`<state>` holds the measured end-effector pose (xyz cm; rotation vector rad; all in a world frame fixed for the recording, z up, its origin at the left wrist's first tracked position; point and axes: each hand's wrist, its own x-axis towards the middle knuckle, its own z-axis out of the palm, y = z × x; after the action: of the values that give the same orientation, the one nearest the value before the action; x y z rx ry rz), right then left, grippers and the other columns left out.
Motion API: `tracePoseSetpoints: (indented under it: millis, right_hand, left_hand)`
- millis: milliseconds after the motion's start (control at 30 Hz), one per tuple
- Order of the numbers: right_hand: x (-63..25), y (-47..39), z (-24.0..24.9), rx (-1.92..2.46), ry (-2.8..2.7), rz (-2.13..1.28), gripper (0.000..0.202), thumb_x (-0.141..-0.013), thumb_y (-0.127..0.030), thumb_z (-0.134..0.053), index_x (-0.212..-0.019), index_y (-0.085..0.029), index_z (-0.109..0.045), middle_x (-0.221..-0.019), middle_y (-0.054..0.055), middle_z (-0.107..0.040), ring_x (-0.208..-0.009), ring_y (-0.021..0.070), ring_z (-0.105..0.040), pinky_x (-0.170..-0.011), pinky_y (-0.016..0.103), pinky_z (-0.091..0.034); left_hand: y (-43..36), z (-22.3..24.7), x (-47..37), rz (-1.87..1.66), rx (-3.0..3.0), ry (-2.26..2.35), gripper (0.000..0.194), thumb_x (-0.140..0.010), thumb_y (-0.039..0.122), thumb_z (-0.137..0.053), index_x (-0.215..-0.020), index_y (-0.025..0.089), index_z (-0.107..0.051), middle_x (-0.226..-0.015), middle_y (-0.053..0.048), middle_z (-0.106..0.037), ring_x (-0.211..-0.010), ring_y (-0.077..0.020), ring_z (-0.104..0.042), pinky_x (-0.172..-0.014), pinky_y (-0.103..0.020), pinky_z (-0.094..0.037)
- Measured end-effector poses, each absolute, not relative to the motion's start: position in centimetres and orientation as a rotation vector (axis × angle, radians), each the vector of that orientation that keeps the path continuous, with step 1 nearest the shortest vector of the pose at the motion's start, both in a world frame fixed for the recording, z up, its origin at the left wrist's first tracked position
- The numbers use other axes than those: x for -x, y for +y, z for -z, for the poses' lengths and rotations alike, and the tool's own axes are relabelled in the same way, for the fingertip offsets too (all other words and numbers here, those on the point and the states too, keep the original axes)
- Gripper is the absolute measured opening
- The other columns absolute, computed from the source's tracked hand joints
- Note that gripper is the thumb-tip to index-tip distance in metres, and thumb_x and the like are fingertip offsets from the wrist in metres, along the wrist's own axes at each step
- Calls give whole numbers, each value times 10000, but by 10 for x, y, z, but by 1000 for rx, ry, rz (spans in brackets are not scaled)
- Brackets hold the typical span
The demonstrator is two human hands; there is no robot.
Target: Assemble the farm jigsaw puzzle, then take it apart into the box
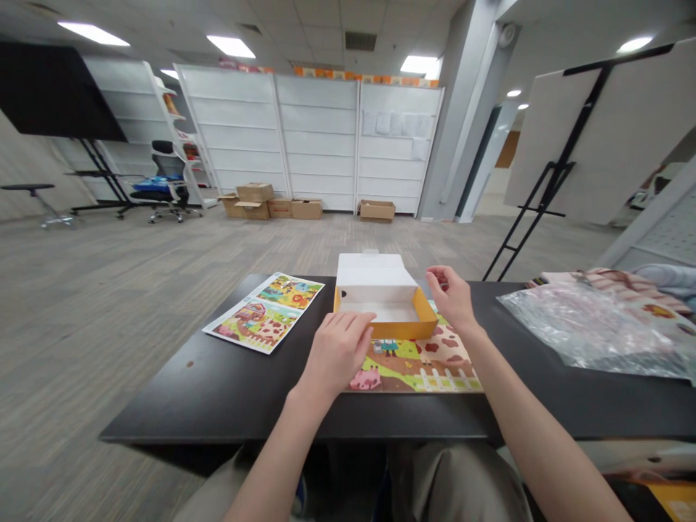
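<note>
The box lies in front of us, its long axis running left to right and its lid tipped open on the far side; our left hand is the nearer, its fingers together and bent over the near left corner, though we cannot tell whether they pinch the wall; our right hand is raised just beside the right end, its fingers curled in narrow towards the thumb, and we cannot tell if anything is between them.

The box sits over the far part of the puzzle, whose cow, pig and fence show on our side of it; all this rests on the black table, with a printed sheet to the left and clear plastic to the right.

Beyond lie grey carpet, cartons and white shelves; a screen and a chair stand to the left.
</note>
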<state>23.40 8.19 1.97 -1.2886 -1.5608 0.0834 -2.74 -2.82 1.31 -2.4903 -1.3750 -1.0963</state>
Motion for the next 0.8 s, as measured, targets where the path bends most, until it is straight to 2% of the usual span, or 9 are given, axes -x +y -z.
tracePoseSetpoints:
  millis: [67, 133, 267, 400, 500, 600, 700, 800]
  right_hand:
    - [-229, 74, -27, 1212, -1572, 1, 297, -910, -427, -550, -968, -165, -677, -829, 64, -717, -644, 155, -589, -639, 274, -474]
    - [-225, 66, -32, 1129, -1610, 76, 263, -927, -397, -548, -954, -169, -674, -780, 45, -692, -614, 146, -570, -617, 268, -462]
    - [-216, 51, -36, 994, -1705, 146, 224, -938, -360, -550, -890, -184, -681, -687, 14, -644, -554, 130, -530, -581, 260, -439]
    - [-199, 24, -42, 942, -1693, 76, 246, -942, -371, -538, -862, -189, -684, -646, 6, -637, -508, 121, -498, -521, 251, -401]
    - [-178, -1, -55, 967, -1941, -132, 262, -941, -359, -537, -807, -188, -682, -635, 5, -646, -533, 118, -525, -545, 241, -403]
    - [-157, -16, -63, 1053, -2398, -510, 174, -885, -338, -623, -861, -191, -714, -737, 15, -710, -640, 133, -608, -612, 234, -430]
    - [-142, -16, -56, 1247, -2675, -796, 194, -741, -343, -757, -855, -188, -732, -763, 25, -724, -656, 162, -632, -572, 236, -414]
    - [-135, -8, -39, 1381, -2682, -921, 244, -663, -328, -803, -847, -186, -732, -768, 22, -720, -650, 170, -637, -537, 233, -392]
  left_hand:
    - [-37, -15, 43, 1049, 2596, -1413, 178, -972, 231, -539, -1105, 207, -655, -1041, -48, -733, -949, -201, -664, -871, -344, -484]
    - [-45, -13, 59, 905, 2767, -1450, 159, -939, 286, -616, -1071, 222, -675, -1051, -32, -734, -958, -198, -664, -866, -329, -493]
    - [-52, -7, 81, 644, 2949, -1560, 396, -769, 389, -809, -1114, 240, -686, -1196, -43, -693, -1102, -241, -625, -928, -343, -498]
    - [-53, -6, 85, 539, 2948, -1631, 418, -733, 367, -835, -1107, 236, -700, -1209, -56, -696, -1096, -259, -636, -931, -361, -503]
    - [-51, -5, 85, 539, 2966, -1629, 486, -759, 366, -811, -1213, 259, -676, -1235, -50, -703, -1105, -264, -646, -949, -371, -499]
    - [-50, -4, 86, 571, 2979, -1633, 571, -771, 389, -796, -1308, 286, -630, -1257, -45, -701, -1119, -266, -651, -974, -374, -487]
    - [-51, -3, 87, 580, 2971, -1667, 535, -795, 394, -769, -1303, 291, -637, -1253, -47, -701, -1121, -269, -652, -968, -370, -485]
    - [-54, -5, 87, 556, 2972, -1700, 440, -824, 385, -735, -1248, 286, -671, -1171, -43, -722, -1069, -261, -662, -930, -353, -492]
